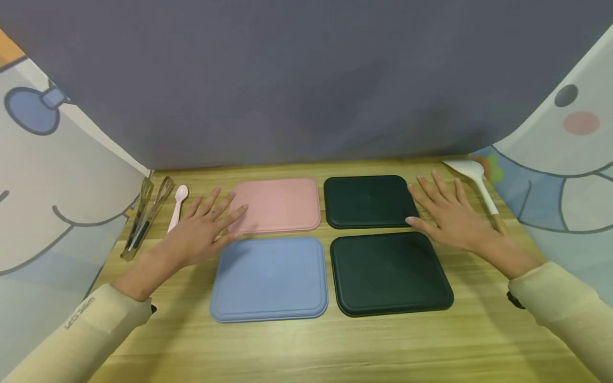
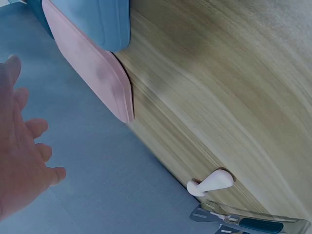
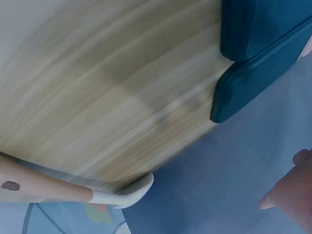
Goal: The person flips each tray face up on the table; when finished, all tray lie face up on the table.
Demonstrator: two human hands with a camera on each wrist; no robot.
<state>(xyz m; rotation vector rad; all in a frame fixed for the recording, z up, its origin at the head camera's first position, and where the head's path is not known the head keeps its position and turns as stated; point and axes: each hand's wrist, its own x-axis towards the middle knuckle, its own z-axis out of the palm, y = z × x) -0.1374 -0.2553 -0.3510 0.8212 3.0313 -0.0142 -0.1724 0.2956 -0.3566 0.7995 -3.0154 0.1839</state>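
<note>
My left hand [image 1: 203,231] hovers with fingers spread, nearest the left edges of a pink rectangular board [image 1: 278,205] and a blue one [image 1: 269,279]. Spread the same way, my right hand [image 1: 445,215] is over the right side of a dark green board [image 1: 369,201], with a larger dark green board [image 1: 390,272] in front of it. Neither hand holds anything. In the left wrist view the left fingers [image 2: 36,127] are in the air, apart from the pink board [image 2: 95,68]. Only part of the right hand [image 3: 292,190] shows in the right wrist view.
Metal tongs [image 1: 147,215] and a small pale pink spoon [image 1: 178,207] lie at the table's left. A white spatula-like utensil [image 1: 474,173] with a wooden handle lies at the right edge. A grey wall [image 1: 306,85] rises behind the wooden table [image 1: 306,351], with cartoon-printed cloth at both sides.
</note>
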